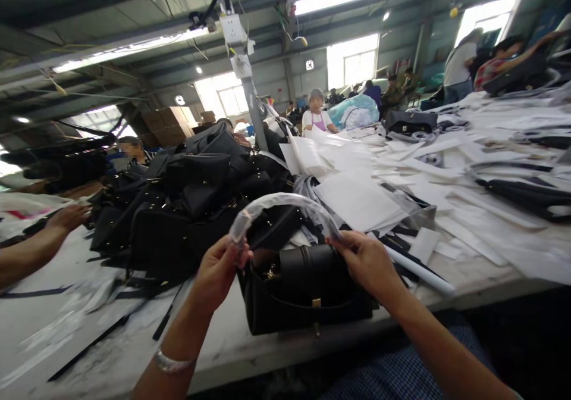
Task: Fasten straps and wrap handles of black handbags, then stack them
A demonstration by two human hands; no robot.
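A black handbag [307, 299] with gold-coloured hardware is at the table's near edge, its front facing me. Its arched handle [285, 200] stands up, wrapped in clear plastic. At the left base of that handle, my left hand [218, 272] pinches the wrapped strap between thumb and fingers. My right hand [368, 263] grips the handle's right base, by the bag's upper right corner. Some of the right fingers are hidden behind the bag. A metal clasp [316, 303] shows at the front, and the inside is partly visible at the left.
A large heap of black bags [178, 203] covers the table beyond and to the left. White sheets [361, 197] and a white roll [422, 272] lie to the right. Black strips [96, 346] are on the left. Another person's hand [69, 216] reaches in there; more people work farther back.
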